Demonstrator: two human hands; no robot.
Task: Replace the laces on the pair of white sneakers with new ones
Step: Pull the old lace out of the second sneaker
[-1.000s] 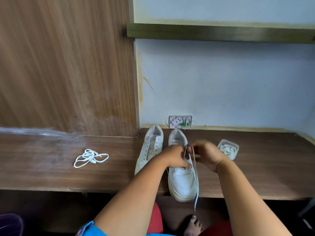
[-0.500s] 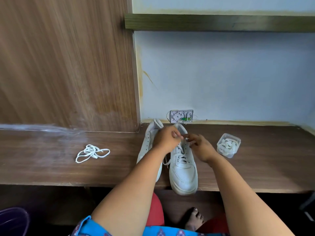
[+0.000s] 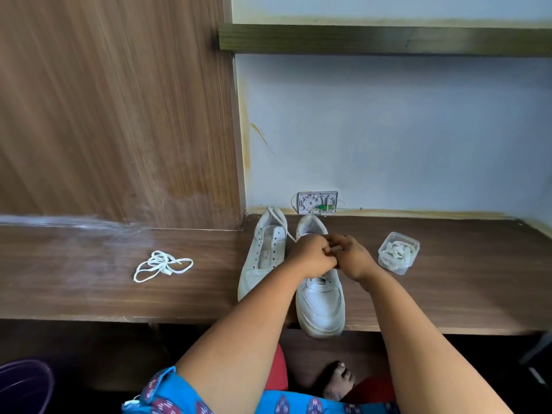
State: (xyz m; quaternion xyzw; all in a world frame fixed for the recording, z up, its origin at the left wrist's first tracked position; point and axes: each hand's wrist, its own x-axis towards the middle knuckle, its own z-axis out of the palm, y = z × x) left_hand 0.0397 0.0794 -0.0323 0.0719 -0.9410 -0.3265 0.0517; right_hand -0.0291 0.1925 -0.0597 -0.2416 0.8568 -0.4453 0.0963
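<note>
Two white leather sneakers: laced one (image 3: 321,300) and laceless one (image 3: 263,258) are set side by side on brown wooden desk (image 3: 89,279). White lace (image 3: 291,236) is pinched over laced one by left hand (image 3: 312,253) and right hand (image 3: 354,258), fingers curled. Loose white lace bundle (image 3: 162,265) is left of the shoes; clear plastic tub of laces (image 3: 398,253) right.

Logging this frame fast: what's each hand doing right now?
Left hand: fingers curled, pinching the lace over the right sneaker.
Right hand: fingers curled at the same spot; what it holds cannot be told.
</note>
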